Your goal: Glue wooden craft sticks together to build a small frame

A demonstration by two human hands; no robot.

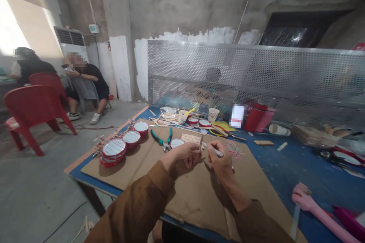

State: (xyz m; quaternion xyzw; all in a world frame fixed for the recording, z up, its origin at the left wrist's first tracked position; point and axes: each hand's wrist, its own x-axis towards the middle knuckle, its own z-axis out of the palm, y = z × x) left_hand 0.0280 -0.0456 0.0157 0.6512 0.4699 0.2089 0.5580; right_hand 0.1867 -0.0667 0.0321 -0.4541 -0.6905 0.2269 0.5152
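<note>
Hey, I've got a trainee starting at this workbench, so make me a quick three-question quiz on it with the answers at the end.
1. True or false: the green-handled pliers lie on the cardboard.
2. Pick one. The right hand holds: A) scissors; B) a white pen-like tool; C) a bottle.
3. Fill in: toward the right of the blue table, a white paper cup lies on its ____.

Key: 1. True. 2. B. 3. Side.
</note>
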